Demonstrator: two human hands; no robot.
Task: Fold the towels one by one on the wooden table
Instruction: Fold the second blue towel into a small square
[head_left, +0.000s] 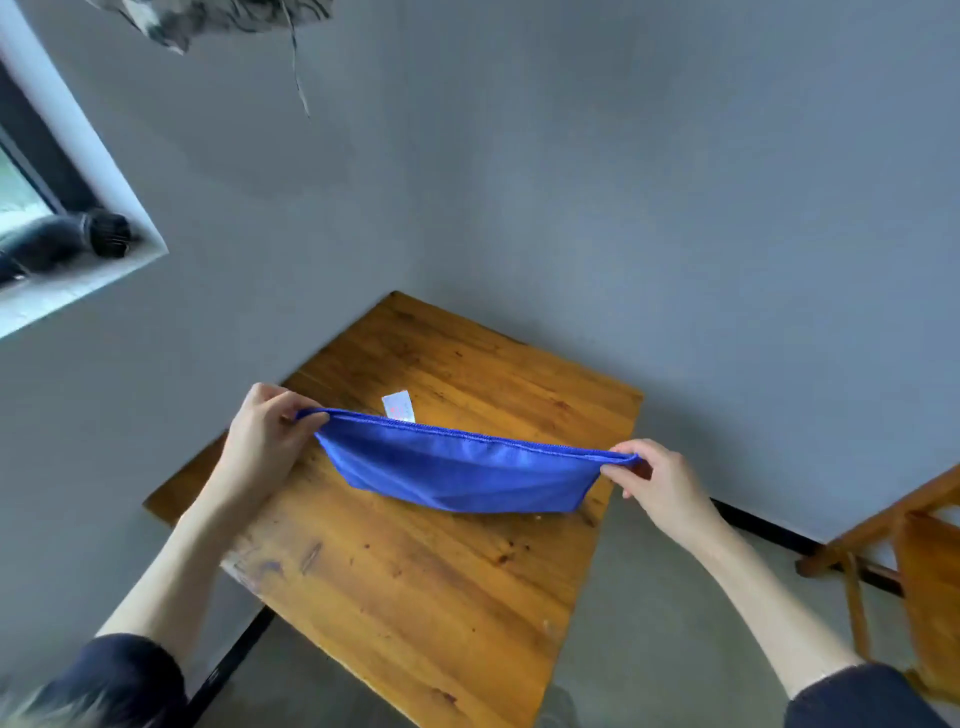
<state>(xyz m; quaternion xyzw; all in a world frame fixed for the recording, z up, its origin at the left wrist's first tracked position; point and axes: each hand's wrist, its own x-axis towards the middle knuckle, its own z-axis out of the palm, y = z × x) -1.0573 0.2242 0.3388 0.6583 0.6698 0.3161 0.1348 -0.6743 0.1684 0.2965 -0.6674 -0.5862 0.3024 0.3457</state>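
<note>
blue towel (462, 470) pinched by both hands

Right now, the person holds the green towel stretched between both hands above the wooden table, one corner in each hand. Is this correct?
Not quite: the towel is blue, not green. The head view shows it stretched between the left hand and right hand, each pinching a corner, above the wooden table.
</note>
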